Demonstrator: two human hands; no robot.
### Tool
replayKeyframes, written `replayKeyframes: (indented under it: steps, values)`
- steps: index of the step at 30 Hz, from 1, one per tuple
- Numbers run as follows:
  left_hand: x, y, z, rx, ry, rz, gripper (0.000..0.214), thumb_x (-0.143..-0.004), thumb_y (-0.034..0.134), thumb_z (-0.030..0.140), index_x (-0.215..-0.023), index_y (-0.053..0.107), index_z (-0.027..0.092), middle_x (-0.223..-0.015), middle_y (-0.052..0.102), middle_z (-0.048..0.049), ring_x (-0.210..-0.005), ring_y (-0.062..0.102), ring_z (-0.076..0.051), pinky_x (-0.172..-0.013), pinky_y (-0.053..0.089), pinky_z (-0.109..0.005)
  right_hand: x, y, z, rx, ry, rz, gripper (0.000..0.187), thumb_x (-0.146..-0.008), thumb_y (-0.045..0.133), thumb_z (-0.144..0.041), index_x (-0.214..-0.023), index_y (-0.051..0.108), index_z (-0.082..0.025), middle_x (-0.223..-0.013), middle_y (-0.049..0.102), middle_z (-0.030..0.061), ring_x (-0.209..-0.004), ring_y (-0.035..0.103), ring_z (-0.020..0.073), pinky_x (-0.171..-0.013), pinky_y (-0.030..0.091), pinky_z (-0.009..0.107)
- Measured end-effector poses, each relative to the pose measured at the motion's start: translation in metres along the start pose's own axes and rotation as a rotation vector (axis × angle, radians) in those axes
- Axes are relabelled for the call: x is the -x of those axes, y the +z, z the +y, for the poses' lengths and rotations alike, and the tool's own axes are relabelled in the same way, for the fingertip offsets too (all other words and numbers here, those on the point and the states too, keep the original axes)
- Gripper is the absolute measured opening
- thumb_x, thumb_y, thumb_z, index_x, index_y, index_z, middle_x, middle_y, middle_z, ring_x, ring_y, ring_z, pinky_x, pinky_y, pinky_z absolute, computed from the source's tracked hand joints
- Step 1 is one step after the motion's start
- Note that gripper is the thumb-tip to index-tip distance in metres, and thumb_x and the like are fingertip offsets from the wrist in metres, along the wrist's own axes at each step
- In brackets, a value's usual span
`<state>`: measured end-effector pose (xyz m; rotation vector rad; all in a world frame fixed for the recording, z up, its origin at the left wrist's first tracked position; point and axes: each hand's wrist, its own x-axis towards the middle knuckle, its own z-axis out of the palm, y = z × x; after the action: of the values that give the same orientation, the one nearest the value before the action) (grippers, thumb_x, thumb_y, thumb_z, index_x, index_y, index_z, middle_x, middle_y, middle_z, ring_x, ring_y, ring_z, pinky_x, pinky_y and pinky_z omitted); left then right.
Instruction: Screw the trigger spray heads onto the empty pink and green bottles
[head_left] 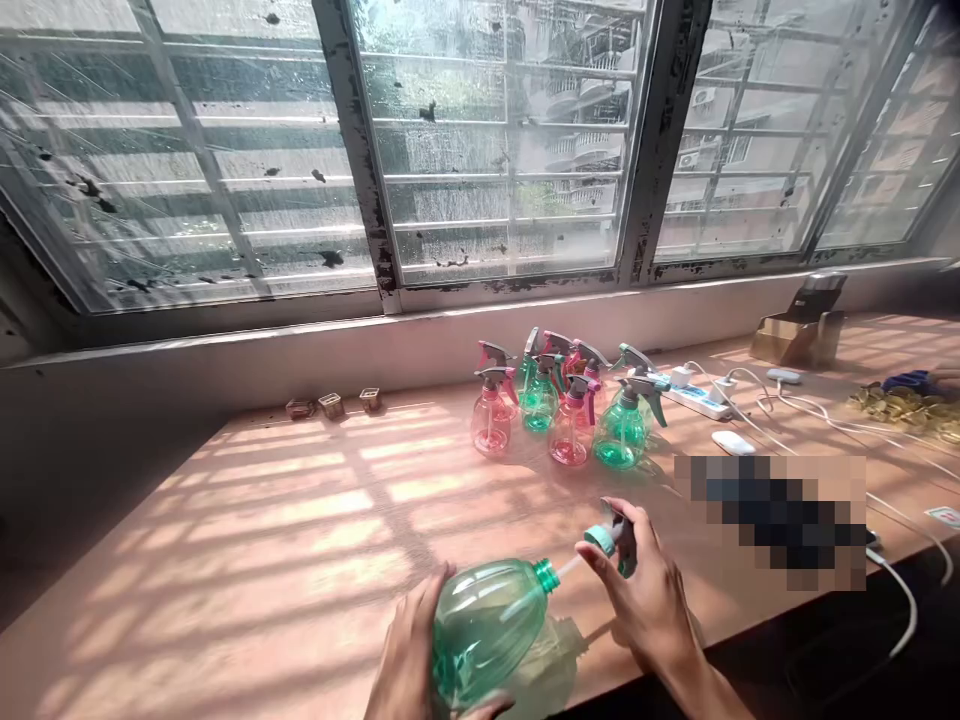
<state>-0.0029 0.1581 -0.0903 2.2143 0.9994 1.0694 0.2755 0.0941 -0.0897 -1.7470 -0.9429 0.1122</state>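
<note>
A clear green spray bottle [487, 620] lies tilted in my left hand [409, 640], which wraps around its base and side. Its threaded neck points up to the right. My right hand [649, 590] grips a spray head [600, 540] with a teal collar and dark body. The head sits apart from the neck, and its pale dip tube runs down into the bottle mouth. Beyond my hands stands a group of pink and green spray bottles [570, 435], upright with their trigger heads on.
Behind the table [262, 520] is a barred window. Three small boxes [331, 405] sit near the wall. To the right are a power strip [697, 398] with white cables, a white mouse-like object [733, 443], a blurred dark item, a cardboard holder [799, 335] and a yellowish heap [907, 405].
</note>
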Motion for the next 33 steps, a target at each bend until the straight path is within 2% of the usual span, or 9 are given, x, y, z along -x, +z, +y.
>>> replayKeyframes:
  steps: [3,6,10,13,17,21,26,30,33]
  values:
    - [-0.001,-0.002,0.002,-0.002,-0.077,-0.04,0.086,-0.077,0.081,0.04,-0.152,0.04,0.032,-0.147,0.057,-0.0139,-0.134,0.057,-0.038,-0.11,0.05,-0.051,0.004,-0.001,-0.001,-0.185,-0.032,-0.218,0.077,-0.077,0.075,-0.069,-0.134,0.055,-0.022,-0.112,0.068,0.0101,-0.095,0.067,0.0293,-0.08,0.057,0.037]
    - [0.0,-0.001,0.005,0.001,-0.139,-0.152,0.084,-0.083,0.076,0.041,-0.155,0.035,0.03,-0.149,0.055,-0.0165,-0.135,0.056,-0.038,-0.11,0.05,-0.052,0.006,-0.003,-0.007,-0.422,0.055,-0.517,0.058,-0.074,0.085,-0.057,-0.115,0.062,-0.022,-0.091,0.068,0.0029,-0.083,0.066,0.0234,-0.074,0.056,0.032]
    - [0.003,0.011,0.004,0.12,-0.184,-0.166,0.092,-0.088,0.07,0.04,-0.162,0.016,0.027,-0.155,0.049,-0.0165,-0.142,0.049,-0.035,-0.115,0.044,-0.052,0.005,-0.005,-0.018,-0.69,0.177,-0.635,0.049,-0.066,0.094,-0.048,-0.087,0.058,-0.022,-0.073,0.062,-0.0035,-0.066,0.061,0.0162,-0.061,0.05,0.026]
    - [0.0,0.019,0.002,0.192,-0.225,-0.112,0.102,-0.09,0.068,0.042,-0.164,0.001,0.023,-0.164,0.036,-0.0184,-0.152,0.036,-0.033,-0.122,0.033,-0.052,0.002,-0.007,-0.019,-0.819,0.282,-0.73,0.056,-0.068,0.092,-0.049,-0.104,0.06,-0.021,-0.076,0.066,-0.0018,-0.065,0.064,0.017,-0.063,0.051,0.029]
    - [-0.01,0.017,0.003,0.205,-0.176,-0.164,0.089,-0.093,0.066,0.043,-0.163,0.015,0.025,-0.167,0.03,-0.0151,-0.156,0.024,-0.033,-0.126,0.023,-0.052,0.001,-0.008,-0.013,-0.846,0.314,-0.78,0.054,-0.071,0.089,-0.051,-0.104,0.06,-0.02,-0.074,0.066,-0.0014,-0.064,0.065,0.0182,-0.064,0.052,0.032]
    - [-0.005,0.015,0.006,0.193,-0.117,-0.149,0.073,-0.1,0.054,0.039,-0.163,0.019,0.03,-0.166,0.035,-0.0119,-0.153,0.033,-0.032,-0.124,0.03,-0.051,0.007,-0.009,-0.006,-0.727,0.175,-0.797,0.044,-0.071,0.089,-0.049,-0.09,0.061,-0.02,-0.076,0.065,-0.0018,-0.066,0.062,0.0154,-0.061,0.046,0.026]
    - [0.005,0.023,0.002,0.142,-0.108,-0.093,0.089,-0.091,0.065,0.038,-0.164,0.014,0.027,-0.166,0.034,-0.0132,-0.151,0.036,-0.032,-0.122,0.035,-0.047,0.01,-0.008,-0.002,-0.763,0.19,-0.845,0.043,-0.078,0.082,-0.051,-0.096,0.056,-0.021,-0.074,0.064,-0.0021,-0.065,0.061,0.0164,-0.063,0.047,0.028]
    - [0.003,0.022,0.001,0.115,-0.095,-0.112,0.075,-0.09,0.066,0.04,-0.157,0.035,0.025,-0.162,0.041,-0.0133,-0.151,0.037,-0.033,-0.123,0.034,-0.044,0.007,-0.011,-0.003,-0.671,0.143,-0.822,0.043,-0.073,0.084,-0.052,-0.092,0.063,-0.02,-0.075,0.065,-0.0008,-0.064,0.058,0.0159,-0.061,0.044,0.027]
    - [0.003,0.022,0.001,0.071,-0.062,-0.09,0.073,-0.094,0.061,0.041,-0.159,0.031,0.026,-0.165,0.036,-0.0112,-0.153,0.034,-0.03,-0.123,0.034,-0.041,0.005,-0.013,-0.004,-0.606,0.153,-0.811,0.045,-0.075,0.081,-0.057,-0.09,0.066,-0.017,-0.07,0.064,-0.0005,-0.062,0.056,0.0158,-0.06,0.042,0.027]
